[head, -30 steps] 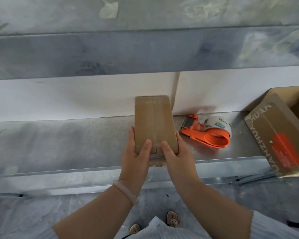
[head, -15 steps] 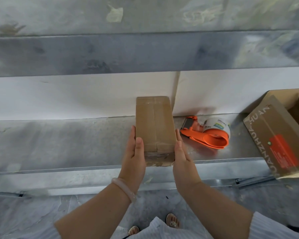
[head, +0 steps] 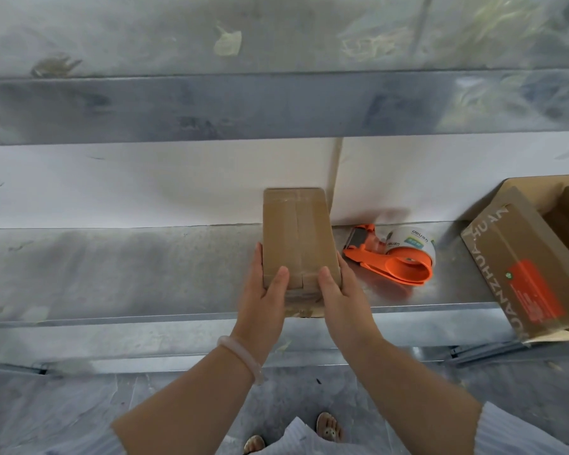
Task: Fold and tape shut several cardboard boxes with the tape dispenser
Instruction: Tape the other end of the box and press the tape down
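Observation:
A small brown cardboard box [head: 294, 231] stands on the metal shelf [head: 119, 267], its top flaps closed with clear tape along the seam. My left hand [head: 263, 300] holds its left side, thumb lying on the top face. On the other side my right hand [head: 342, 297] grips it the same way, thumb on top. An orange tape dispenser [head: 395, 257] with a roll of clear tape lies on the shelf just right of the box, untouched.
A larger printed cardboard box [head: 523, 267] with a red label sits tilted at the shelf's right end, flaps open. A white panel [head: 145, 185] backs the shelf. The shelf's front lip [head: 145, 323] runs below my hands. My feet show on the grey floor.
My thumbs lifted off the box top to its sides half a second ago and now lie on the top face again. The box stays in place.

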The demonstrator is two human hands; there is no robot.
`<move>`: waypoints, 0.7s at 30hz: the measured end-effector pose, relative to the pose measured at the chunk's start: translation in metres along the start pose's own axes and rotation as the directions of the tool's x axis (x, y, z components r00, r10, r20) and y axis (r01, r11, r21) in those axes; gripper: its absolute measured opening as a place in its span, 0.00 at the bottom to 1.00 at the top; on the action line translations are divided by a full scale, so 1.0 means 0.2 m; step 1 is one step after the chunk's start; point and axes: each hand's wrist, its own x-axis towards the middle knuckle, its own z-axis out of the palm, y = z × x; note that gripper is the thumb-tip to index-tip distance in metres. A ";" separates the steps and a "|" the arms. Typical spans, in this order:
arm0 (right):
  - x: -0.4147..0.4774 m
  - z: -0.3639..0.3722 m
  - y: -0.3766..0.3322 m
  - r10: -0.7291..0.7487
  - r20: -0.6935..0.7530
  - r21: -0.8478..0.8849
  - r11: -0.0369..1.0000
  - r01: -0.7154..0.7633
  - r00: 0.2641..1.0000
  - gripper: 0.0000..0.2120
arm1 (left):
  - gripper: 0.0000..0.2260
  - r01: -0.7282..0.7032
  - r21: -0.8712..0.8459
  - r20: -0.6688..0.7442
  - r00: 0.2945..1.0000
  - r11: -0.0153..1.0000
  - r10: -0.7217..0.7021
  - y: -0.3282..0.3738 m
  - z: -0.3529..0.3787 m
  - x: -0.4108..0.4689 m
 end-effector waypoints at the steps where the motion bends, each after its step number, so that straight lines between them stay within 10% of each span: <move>1: 0.00 0.00 0.00 0.011 -0.007 0.014 1.000 -0.011 1.000 0.22 | 0.25 0.026 -0.042 -0.005 1.000 0.999 -0.026 0.01 0.01 0.00; 21: -0.11 -0.28 -0.05 -0.067 -0.152 -0.089 0.995 0.054 0.986 0.14 | 0.29 -0.037 0.139 0.043 0.999 0.990 0.031 -0.03 0.03 -0.15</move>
